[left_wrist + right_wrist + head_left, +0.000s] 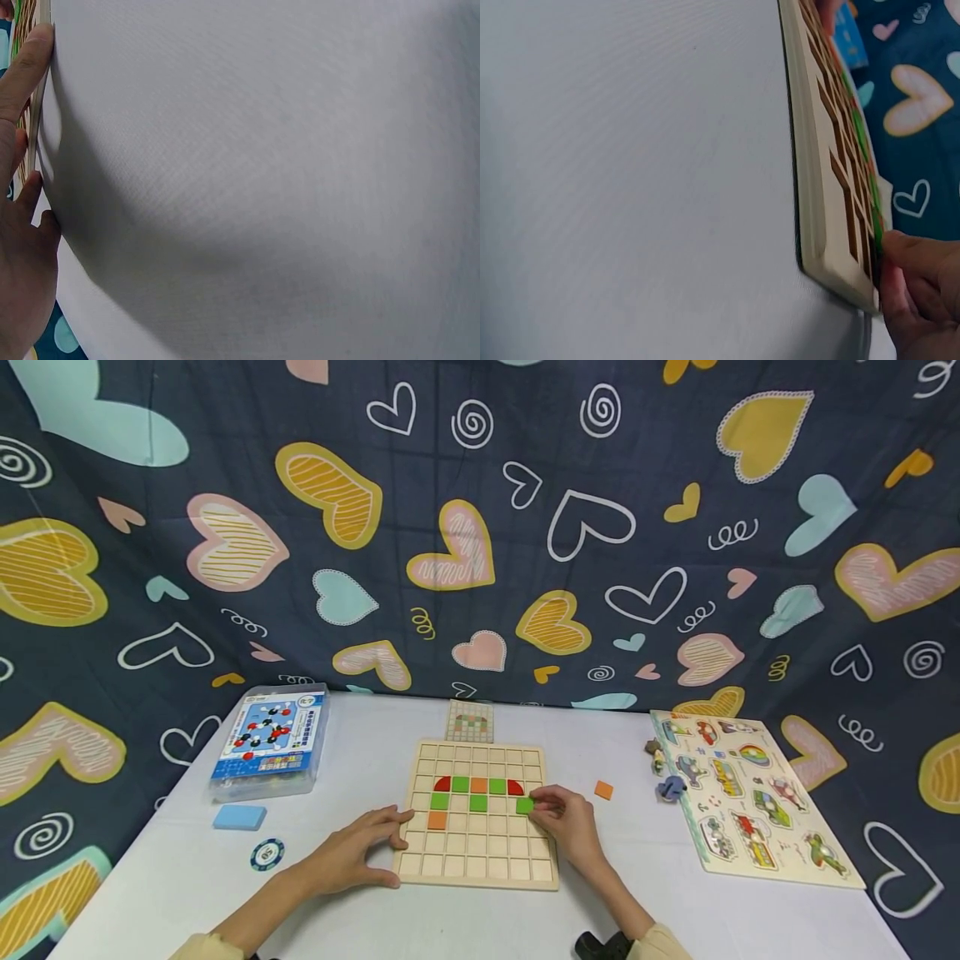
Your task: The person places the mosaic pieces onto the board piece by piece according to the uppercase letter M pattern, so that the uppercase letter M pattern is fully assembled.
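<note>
A wooden grid board [476, 883] lies in the middle of the white table. On it sit red quarter-round pieces [442, 785], green square tiles [477, 803] and orange square tiles [437, 820]. My right hand [572, 831] pinches a green square tile [524, 806] between thumb and fingers, over a cell near the right edge. The left hand [347, 852] rests along the board's left edge, fingers extended. In the left wrist view, fingertips [39, 46] touch the board's side. The right wrist view has the thumb [904, 247] at the board's rim, the tile mostly hidden.
A small pattern card [469, 722] lies behind the board. One loose orange tile [603, 790] is to the right, before blue figurine [671, 788] and picture puzzle board [806, 810]. At left are a plastic box [270, 739], blue block [239, 817] and round chip [267, 854].
</note>
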Tool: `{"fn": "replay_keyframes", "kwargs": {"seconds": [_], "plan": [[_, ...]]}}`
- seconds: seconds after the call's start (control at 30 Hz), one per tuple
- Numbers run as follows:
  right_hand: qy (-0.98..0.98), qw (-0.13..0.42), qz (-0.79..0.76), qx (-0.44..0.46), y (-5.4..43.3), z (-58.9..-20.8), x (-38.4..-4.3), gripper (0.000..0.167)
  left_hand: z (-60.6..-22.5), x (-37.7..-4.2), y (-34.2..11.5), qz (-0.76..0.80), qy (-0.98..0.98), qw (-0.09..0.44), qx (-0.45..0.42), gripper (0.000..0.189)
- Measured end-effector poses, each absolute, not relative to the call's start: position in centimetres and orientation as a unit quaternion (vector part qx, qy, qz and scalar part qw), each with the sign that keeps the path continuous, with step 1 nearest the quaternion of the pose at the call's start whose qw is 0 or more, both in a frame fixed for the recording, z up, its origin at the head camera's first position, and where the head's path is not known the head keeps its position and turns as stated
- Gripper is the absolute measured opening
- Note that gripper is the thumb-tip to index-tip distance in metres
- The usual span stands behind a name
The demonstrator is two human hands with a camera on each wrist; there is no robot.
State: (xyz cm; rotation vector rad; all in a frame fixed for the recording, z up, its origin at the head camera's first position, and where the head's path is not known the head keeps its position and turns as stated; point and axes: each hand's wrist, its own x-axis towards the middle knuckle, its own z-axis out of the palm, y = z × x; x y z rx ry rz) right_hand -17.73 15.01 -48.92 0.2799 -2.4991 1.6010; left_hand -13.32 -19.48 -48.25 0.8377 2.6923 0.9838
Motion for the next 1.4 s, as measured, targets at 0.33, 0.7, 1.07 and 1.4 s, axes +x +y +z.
{"fn": "replay_keyframes", "kwargs": {"seconds": [0.33, 0.7, 1.07, 1.4], "plan": [[-0.821, 0.054, 0.562, 0.086, 14.8, -48.4, -18.2, 0.024, -48.2, -13.3, -19.5, 0.328, 0.899, 0.078, 0.279, 0.034], [-0.880, 0.178, 0.439, -0.033, 21.8, -48.6, -18.7, 0.034, -48.1, -13.4, -19.6, 0.328, 0.898, 0.073, 0.284, 0.034], [-0.865, 0.147, 0.478, -0.048, 22.9, -48.9, -18.7, 0.024, -48.3, -13.5, -19.6, 0.326, 0.898, 0.075, 0.284, 0.034], [-0.820, 0.048, 0.568, -0.041, 22.1, -48.3, -16.6, 0.027, -48.0, -13.4, -19.5, 0.335, 0.895, 0.084, 0.282, 0.034]]}}
